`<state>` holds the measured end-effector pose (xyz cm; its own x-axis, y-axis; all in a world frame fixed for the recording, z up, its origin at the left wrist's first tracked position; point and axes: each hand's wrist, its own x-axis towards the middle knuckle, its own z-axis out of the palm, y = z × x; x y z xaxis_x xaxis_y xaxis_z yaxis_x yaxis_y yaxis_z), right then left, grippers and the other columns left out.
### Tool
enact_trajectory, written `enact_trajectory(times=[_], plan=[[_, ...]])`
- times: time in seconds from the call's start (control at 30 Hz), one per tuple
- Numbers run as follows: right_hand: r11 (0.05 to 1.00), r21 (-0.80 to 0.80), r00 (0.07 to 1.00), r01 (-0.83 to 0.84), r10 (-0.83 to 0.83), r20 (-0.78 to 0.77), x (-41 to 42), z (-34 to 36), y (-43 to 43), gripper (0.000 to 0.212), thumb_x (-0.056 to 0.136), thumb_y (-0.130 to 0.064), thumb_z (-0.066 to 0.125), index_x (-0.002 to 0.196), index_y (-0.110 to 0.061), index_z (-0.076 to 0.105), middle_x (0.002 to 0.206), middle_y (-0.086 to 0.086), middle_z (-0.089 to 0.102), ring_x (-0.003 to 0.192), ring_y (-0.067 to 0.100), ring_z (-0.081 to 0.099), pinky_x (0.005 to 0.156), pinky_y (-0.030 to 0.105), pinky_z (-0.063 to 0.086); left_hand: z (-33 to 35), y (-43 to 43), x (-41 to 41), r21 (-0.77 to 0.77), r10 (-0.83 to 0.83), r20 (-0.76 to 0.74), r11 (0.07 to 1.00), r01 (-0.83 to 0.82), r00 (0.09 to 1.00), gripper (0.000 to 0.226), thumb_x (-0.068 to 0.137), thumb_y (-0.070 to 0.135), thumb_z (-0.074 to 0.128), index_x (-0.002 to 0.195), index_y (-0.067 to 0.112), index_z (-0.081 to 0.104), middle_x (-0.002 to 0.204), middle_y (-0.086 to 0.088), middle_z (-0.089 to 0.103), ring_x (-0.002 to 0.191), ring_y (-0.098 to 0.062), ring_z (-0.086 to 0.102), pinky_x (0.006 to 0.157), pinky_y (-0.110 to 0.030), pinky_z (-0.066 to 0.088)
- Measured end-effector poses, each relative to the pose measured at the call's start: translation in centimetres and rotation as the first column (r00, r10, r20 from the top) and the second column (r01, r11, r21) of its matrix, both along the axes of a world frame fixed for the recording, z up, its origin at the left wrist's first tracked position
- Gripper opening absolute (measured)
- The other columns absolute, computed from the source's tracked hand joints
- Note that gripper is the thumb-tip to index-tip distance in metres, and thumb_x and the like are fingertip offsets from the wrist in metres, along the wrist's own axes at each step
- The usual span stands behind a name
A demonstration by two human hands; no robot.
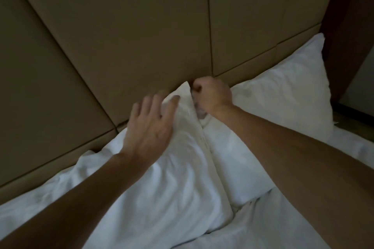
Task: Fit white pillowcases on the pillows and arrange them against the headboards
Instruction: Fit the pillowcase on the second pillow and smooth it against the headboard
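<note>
Two white pillows lean against the tan padded headboard [131, 42]. The left pillow [166, 178] stands with its top corner up at the seam between the panels. My left hand [150, 125] lies flat with straight, spread fingers on that pillow's upper left side. My right hand [212, 95] is curled into a fist at the top, where the two pillows meet, gripping the edge of the left pillow's case. The right pillow [283, 91] rests behind my right forearm, its far corner pointing up at the right.
A white sheet [273, 224] covers the bed below the pillows. A dark red wooden post [348, 26] stands at the right edge of the headboard. The room is dim.
</note>
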<state>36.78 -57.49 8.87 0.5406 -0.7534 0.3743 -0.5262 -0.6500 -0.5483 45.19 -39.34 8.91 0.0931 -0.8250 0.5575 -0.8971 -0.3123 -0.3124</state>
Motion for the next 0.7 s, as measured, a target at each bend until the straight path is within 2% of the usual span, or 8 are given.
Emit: enact_trajectory(times=[0.1,0.17,0.3,0.4,0.5,0.57,0.63,0.7], plan=[[0.88,0.474,0.881,0.024,-0.243,0.407,-0.1,-0.1,-1.3,0.012,0.095,-0.032,0.062,0.094,-0.021,0.066,0.081,-0.003,0.072,0.08,0.018,0.069,0.078,0.037,0.057,-1.2,-0.1,-0.4,0.36,-0.056,0.043,0.932,0.037,0.997,0.069,0.094,0.046,0.037,0.154,0.013,0.033,0.16,-0.014,0.033,0.148,-0.033,0.029,0.12,-0.052,0.025],[0.841,0.542,0.857,-0.008,-0.273,0.436,-1.3,-0.9,-1.6,0.016,0.094,-0.021,0.061,0.109,-0.021,0.064,0.097,0.0,0.074,0.091,0.017,0.07,0.09,0.04,0.058,-2.1,-0.6,0.2,0.535,-0.004,0.035,0.845,-0.015,0.999,0.079,0.091,0.059,0.016,0.151,0.013,0.039,0.159,-0.013,0.035,0.151,-0.033,0.023,0.124,-0.052,0.013],[0.966,0.25,0.979,-0.07,0.019,0.201,-4.9,-3.3,-0.9,0.02,0.101,-0.02,0.053,0.116,-0.023,0.065,0.114,-0.004,0.069,0.104,0.012,0.064,0.094,0.033,0.053,-1.1,-3.0,-0.9,0.438,-0.057,-0.004,0.897,0.053,0.998,0.067,0.092,0.057,0.029,0.135,0.012,0.053,0.141,-0.015,0.052,0.136,-0.034,0.042,0.12,-0.051,0.026],[0.973,0.038,0.958,-0.228,0.231,-0.166,-6.4,-5.0,-0.2,0.033,0.101,-0.026,0.05,0.133,-0.026,0.057,0.129,-0.002,0.064,0.119,0.018,0.059,0.103,0.037,0.048,-0.6,-4.9,-1.3,0.428,-0.113,0.077,0.901,0.069,0.991,0.068,0.098,0.055,0.036,0.152,0.015,0.032,0.162,-0.016,0.027,0.152,-0.033,0.019,0.124,-0.05,0.016],[0.966,-0.192,0.927,-0.175,0.096,-0.363,-7.6,-7.9,0.6,0.059,0.098,-0.04,0.05,0.152,-0.023,0.033,0.155,0.005,0.038,0.145,0.026,0.032,0.118,0.044,0.028,-0.1,-5.5,-0.7,0.59,-0.024,0.207,0.8,-0.106,0.978,0.074,0.1,0.058,0.028,0.16,0.018,0.014,0.168,-0.012,0.007,0.155,-0.03,-0.005,0.125,-0.049,-0.002],[0.989,-0.133,0.922,0.064,-0.109,-0.371,-8.8,-10.1,1.3,0.068,0.097,-0.047,0.045,0.155,-0.018,0.022,0.158,0.012,0.028,0.147,0.032,0.024,0.117,0.049,0.028,-0.1,-4.8,-1.0,0.556,0.004,0.264,0.817,-0.156,0.965,0.072,0.101,0.055,0.026,0.159,0.014,0.016,0.168,-0.015,0.008,0.155,-0.032,-0.005,0.125,-0.051,-0.003],[0.972,0.02,0.908,0.236,-0.213,-0.362,-9.9,-12.5,2.9,0.074,0.097,-0.047,0.044,0.157,-0.015,0.013,0.161,0.017,0.018,0.149,0.036,0.016,0.117,0.054,0.027,-1.1,-3.0,-2.0,0.478,-0.078,0.213,0.878,-0.035,0.974,0.067,0.102,0.048,0.025,0.156,0.009,0.027,0.165,-0.019,0.018,0.155,-0.035,0.006,0.125,-0.054,0.005],[0.967,0.001,0.91,0.255,-0.239,-0.339,-10.7,-14.7,5.7,0.081,0.096,-0.045,0.049,0.159,-0.013,0.008,0.162,0.021,0.016,0.15,0.039,0.015,0.12,0.053,0.025,-3.6,0.2,-3.0,0.46,-0.258,0.132,0.871,0.172,0.957,0.062,0.1,0.046,0.035,0.147,0.007,0.046,0.157,-0.023,0.036,0.15,-0.038,0.026,0.122,-0.057,0.019]])
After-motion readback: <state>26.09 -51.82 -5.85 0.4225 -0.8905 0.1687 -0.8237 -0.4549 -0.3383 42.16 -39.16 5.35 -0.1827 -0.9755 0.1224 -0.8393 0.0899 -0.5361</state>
